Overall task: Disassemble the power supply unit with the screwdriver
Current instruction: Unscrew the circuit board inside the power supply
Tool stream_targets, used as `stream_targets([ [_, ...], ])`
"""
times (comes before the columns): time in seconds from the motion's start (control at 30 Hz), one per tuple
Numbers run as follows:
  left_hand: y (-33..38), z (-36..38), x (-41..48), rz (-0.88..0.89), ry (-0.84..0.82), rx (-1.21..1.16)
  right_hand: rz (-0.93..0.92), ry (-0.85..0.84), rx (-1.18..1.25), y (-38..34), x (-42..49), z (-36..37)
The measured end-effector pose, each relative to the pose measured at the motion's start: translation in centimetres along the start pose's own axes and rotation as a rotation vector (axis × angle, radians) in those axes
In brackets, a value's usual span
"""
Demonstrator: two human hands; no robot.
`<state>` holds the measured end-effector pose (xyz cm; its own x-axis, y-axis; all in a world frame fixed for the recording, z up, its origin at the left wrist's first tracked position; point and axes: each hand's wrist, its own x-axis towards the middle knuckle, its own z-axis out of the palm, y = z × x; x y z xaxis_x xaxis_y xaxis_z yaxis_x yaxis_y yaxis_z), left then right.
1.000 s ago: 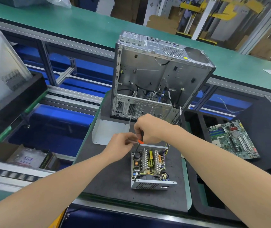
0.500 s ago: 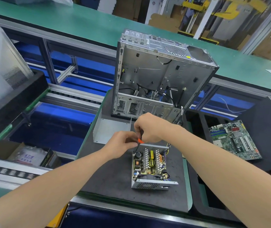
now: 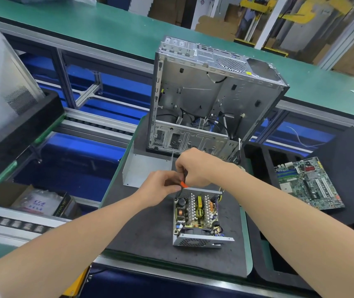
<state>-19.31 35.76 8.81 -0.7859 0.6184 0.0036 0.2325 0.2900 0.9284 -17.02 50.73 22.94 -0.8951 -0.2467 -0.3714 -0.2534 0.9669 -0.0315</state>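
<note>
Big green bench runs across the back, 10 to 2 o'clock, w/ cardboard boxes behind. An open PC case stands at 12 on a dark mat. The power supply unit (lid off, parts showing) sits at 6 on the mat. Right hand grips the screwdriver handle; left hand fingers pinch it lower down, at the unit's far left corner.

Silver perforated power supply unit, black-and-orange screwdriver, green motherboard (white slots) — dark grey mat.
</note>
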Motion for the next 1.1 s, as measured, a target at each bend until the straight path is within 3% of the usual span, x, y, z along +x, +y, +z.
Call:
stream_targets([
  [0.77,-0.5,0.1,0.5,-0.023,-0.037,-0.087,-0.030,0.002,0.025,-0.3,0.4,0.0],
  [0.83,-0.5,0.0,0.5,-0.024,-0.018,-0.135,-0.026,0.049,0.087,0.2,0.3,-0.4],
  [0.93,-0.5,0.1,0.4,0.006,0.006,-0.135,0.028,0.253,0.284,1.1,-0.1,0.6],
  [1.1,-0.2,0.3,0.3,-0.025,0.016,-0.224,0.075,0.453,0.582,1.3,-0.7,6.1],
])
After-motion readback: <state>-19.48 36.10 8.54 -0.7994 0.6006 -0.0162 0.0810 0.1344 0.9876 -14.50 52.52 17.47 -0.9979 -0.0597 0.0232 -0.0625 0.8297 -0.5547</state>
